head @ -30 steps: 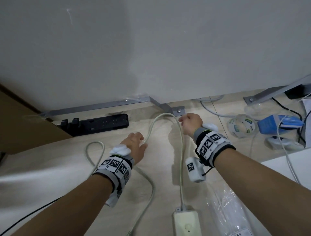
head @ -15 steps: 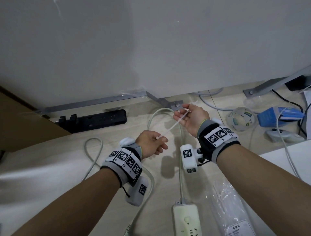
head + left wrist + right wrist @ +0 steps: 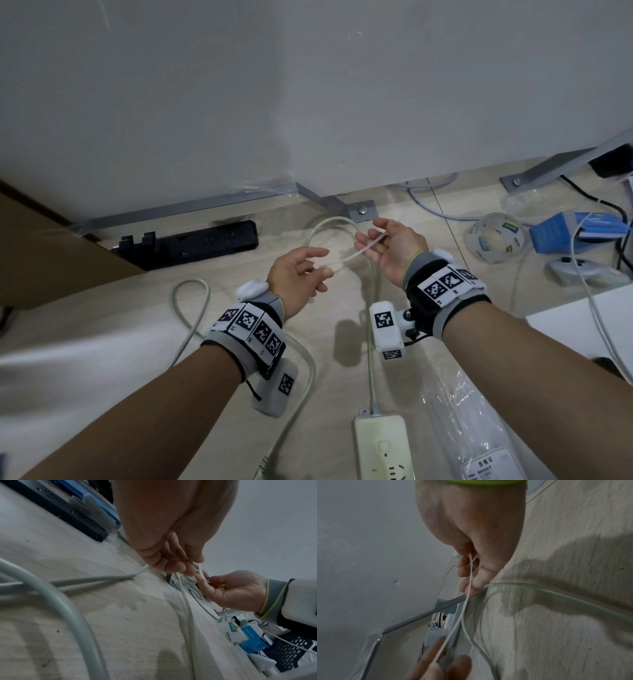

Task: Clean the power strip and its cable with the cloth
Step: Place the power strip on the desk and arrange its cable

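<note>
A thin white tie (image 3: 352, 255) is stretched between my two hands above the floor. My left hand (image 3: 320, 269) pinches its lower end, palm turned up. My right hand (image 3: 375, 240) pinches the upper end. The white power strip (image 3: 382, 445) lies on the floor at the bottom edge. Its pale cable (image 3: 370, 380) runs up under my hands, loops, and comes back past my left wrist. In the right wrist view the tie (image 3: 465, 601) runs from my right hand (image 3: 471, 568) over the cable (image 3: 556, 595). No cloth is in view.
A black power strip (image 3: 191, 245) lies by the wall, beside a grey metal desk foot (image 3: 325, 202). A tape roll (image 3: 495, 236), a blue box (image 3: 575, 229) and a white controller (image 3: 582, 270) sit at the right. A plastic bag (image 3: 479, 428) lies beside the white strip.
A second ago both hands were low on the cable loop. They have since lifted and turned palms up, with the white tie now held taut between them.
</note>
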`<state>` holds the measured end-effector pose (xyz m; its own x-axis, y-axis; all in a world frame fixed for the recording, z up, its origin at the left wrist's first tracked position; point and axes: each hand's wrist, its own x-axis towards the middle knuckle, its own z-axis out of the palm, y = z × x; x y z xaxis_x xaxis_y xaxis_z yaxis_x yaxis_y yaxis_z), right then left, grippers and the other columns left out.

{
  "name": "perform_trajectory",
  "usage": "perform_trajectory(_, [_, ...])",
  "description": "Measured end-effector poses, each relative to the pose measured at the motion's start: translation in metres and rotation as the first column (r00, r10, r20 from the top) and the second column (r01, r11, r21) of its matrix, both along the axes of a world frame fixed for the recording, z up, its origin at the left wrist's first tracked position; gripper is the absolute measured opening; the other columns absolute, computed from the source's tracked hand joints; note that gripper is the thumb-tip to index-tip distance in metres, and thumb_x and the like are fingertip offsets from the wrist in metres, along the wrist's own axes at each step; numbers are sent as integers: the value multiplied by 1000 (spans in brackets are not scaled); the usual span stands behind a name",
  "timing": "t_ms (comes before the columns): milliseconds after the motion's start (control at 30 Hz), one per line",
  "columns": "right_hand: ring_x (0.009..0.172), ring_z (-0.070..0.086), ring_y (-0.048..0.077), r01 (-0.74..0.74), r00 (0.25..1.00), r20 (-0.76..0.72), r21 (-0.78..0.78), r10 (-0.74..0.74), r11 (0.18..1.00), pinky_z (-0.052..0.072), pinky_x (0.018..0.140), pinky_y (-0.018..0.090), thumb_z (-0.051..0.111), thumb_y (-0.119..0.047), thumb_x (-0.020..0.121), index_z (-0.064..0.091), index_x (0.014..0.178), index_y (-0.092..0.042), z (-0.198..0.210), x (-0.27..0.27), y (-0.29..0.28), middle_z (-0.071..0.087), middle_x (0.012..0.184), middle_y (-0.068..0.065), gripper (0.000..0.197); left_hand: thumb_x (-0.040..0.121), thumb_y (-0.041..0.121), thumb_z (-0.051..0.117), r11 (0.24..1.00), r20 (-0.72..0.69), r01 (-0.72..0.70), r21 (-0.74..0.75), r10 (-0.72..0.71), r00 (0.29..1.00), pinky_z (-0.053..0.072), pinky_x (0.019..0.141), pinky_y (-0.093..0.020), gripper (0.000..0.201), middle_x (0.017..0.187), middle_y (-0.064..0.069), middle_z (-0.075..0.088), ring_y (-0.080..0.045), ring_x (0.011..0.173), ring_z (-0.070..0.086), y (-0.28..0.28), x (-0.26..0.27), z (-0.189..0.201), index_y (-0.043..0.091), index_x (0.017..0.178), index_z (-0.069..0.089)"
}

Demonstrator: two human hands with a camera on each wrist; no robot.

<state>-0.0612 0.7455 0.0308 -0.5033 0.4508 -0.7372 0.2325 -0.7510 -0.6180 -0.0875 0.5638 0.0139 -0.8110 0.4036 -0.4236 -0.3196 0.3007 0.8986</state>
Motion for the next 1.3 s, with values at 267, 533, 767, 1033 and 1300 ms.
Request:
perform_trajectory(267, [83, 67, 30, -151, 988, 45, 15, 150, 988, 58, 73, 41, 39, -23, 103, 54, 116, -2, -8, 2, -3, 60, 89, 16, 29, 85, 5, 67, 993, -69, -109, 48, 112, 991, 46, 47, -19, 13, 72, 1, 65, -7, 48, 59, 21, -14, 2, 16, 77, 67])
perform_trajectory(533, [64, 62, 26, -513, 837, 413, 363, 359, 778, 56, 60, 34, 38, -8, 99, 50, 130, -19, -15, -17, -12, 66, 80, 13, 35, 79, 11, 74, 981, -102, 169, -97, -179, 979, 50, 58, -24, 12, 73, 4, 69, -8, 53, 55, 45, -8, -17, 22, 86, 73])
perform_trajectory(767, [90, 66, 33, -710, 699, 670, 610, 249, 350, 55, 82, 35, 42, -15, 95, 67, 116, -22, -25, -39, 35, 69, 112, 10, 34, 89, 26, 62, 945, -377, -135, -297, 14, 926, 44, 68, -21, 8, 85, 10, 64, -7, 71, 57, 21, -47, -22, 24, 96, 66])
perform_trajectory(1033, [111, 60, 25, -872, 436, 811, 489, 391, -41, 47, 92, 24, 48, -17, 89, 59, 127, -23, -38, -84, 34, 60, 129, 6, 40, 99, 30, 42, 788, -309, 0, -615, -242, 920, 38, 99, -35, 37, 127, -15, 57, -32, 118, 52, 32, -89, -30, 3, 123, 52])
perform_trajectory(1300, [109, 59, 28, -845, 430, 835, 506, 343, -174, 45, 89, 31, 47, -15, 93, 63, 117, -11, -53, -93, 22, 62, 119, 11, 28, 101, 23, 36, 690, -172, 229, -687, -461, 870, 38, 92, -35, 34, 123, -19, 59, -34, 114, 53, 57, -105, -21, 0, 119, 55])
